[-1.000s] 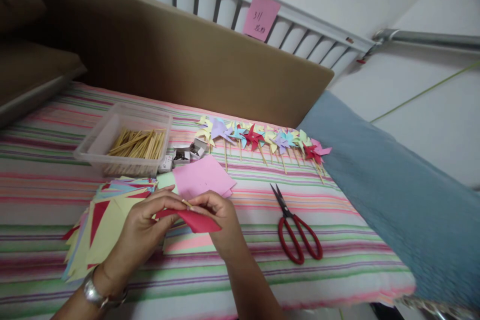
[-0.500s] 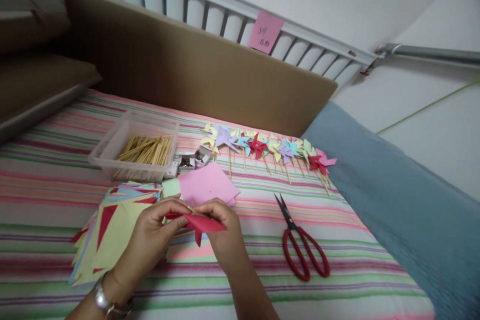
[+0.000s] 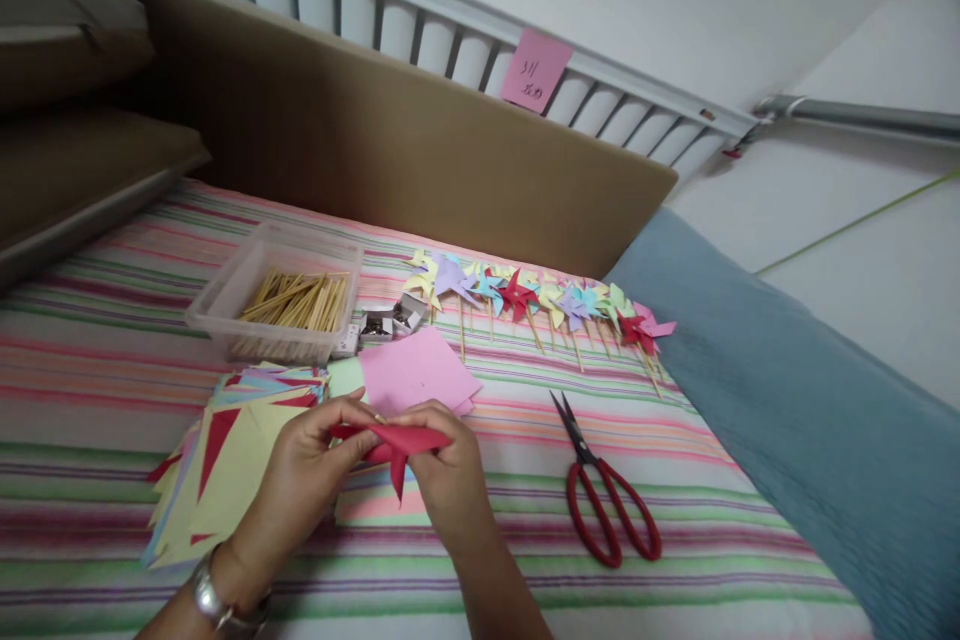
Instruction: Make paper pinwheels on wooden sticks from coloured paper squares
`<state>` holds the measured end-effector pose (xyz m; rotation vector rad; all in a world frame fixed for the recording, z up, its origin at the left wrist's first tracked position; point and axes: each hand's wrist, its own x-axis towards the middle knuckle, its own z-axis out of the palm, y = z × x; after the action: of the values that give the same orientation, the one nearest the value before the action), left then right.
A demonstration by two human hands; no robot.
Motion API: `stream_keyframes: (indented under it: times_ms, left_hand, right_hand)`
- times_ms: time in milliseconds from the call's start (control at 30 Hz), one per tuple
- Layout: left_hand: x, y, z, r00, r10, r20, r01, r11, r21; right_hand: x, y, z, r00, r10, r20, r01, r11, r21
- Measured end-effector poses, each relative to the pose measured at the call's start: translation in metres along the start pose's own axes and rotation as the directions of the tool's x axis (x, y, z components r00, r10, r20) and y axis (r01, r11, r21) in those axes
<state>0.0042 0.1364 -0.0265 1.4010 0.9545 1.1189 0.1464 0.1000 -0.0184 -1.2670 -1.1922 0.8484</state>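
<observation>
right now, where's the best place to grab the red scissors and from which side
Probably by the red handle loops, coming from the near side and above. The scissors lie flat on the striped cloth, blades shut and pointing away, loops toward the person. The left hand and right hand both pinch the red paper.

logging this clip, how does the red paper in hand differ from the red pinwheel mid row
The red paper is pinched between left hand and right hand; the red pinwheel lies on the striped cloth. The red paper is partly folded, one point hanging down; the red pinwheel has spread vanes on a stick. Both are red.
</observation>
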Motion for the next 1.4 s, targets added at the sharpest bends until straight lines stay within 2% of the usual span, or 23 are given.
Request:
stream_keyframes:
  times_ms: [300, 367, 467, 600, 733, 1033, 1400]
  left_hand:
    - [0.003, 0.002, 0.001, 0.998, -0.053, -0.029, 0.05, 0.996, -0.077]
    - [0.006, 0.003, 0.0, 0.994, -0.1, -0.041, 0.095, 0.989, -0.115]
    - [0.009, 0.002, -0.003, 0.981, -0.176, -0.082, 0.159, 0.971, -0.18]
    - [0.012, -0.002, -0.009, 0.96, -0.255, -0.116, 0.213, 0.933, -0.29]
    - [0.013, 0.0, -0.009, 0.962, -0.249, -0.112, 0.191, 0.907, -0.375]
    - [0.016, -0.001, -0.011, 0.966, -0.248, -0.068, 0.193, 0.875, -0.444]
    - [0.016, 0.001, -0.011, 0.965, -0.258, -0.041, 0.212, 0.866, -0.453]
  right_hand:
    - [0.001, -0.002, 0.0, 0.999, -0.009, 0.037, 0.01, 0.999, -0.032]
    - [0.001, 0.001, 0.0, 0.998, 0.036, 0.055, -0.036, 0.999, -0.002]
    - [0.002, 0.004, 0.0, 0.983, 0.166, 0.08, -0.171, 0.983, 0.065]
    - [0.003, 0.002, 0.0, 0.959, 0.275, 0.072, -0.279, 0.958, 0.057]
    - [0.002, 0.002, 0.001, 0.958, 0.282, 0.058, -0.286, 0.956, 0.064]
    - [0.0, 0.011, 0.004, 0.962, 0.266, 0.067, -0.268, 0.963, 0.011]
    - [-0.001, 0.01, 0.004, 0.963, 0.265, 0.058, -0.266, 0.964, 0.01]
